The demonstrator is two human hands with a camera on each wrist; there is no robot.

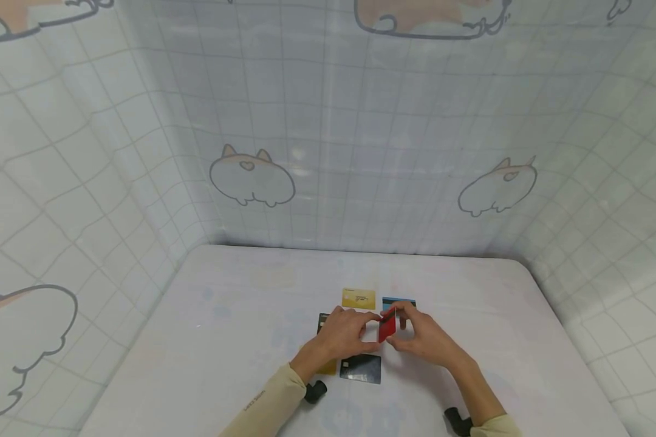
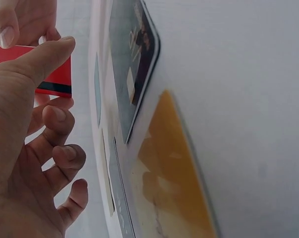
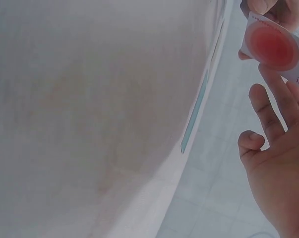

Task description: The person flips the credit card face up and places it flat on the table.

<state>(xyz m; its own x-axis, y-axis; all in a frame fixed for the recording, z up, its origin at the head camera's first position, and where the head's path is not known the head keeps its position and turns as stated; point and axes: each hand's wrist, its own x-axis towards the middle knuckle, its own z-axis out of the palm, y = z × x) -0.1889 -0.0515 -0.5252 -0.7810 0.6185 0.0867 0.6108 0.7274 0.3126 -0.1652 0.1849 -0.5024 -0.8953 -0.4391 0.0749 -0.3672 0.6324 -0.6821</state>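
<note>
Downward head, nearer wrist views share red card point(image 1: 387, 328).

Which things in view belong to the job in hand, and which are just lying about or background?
Part of the job:
red card, held between left grip and right grip
likely also the cards laid out: yellow card, blue card, gold card, black card, partly hidden dark card

Probably just there:
white tabletop
patterned curtain
black wrist fittings
</note>
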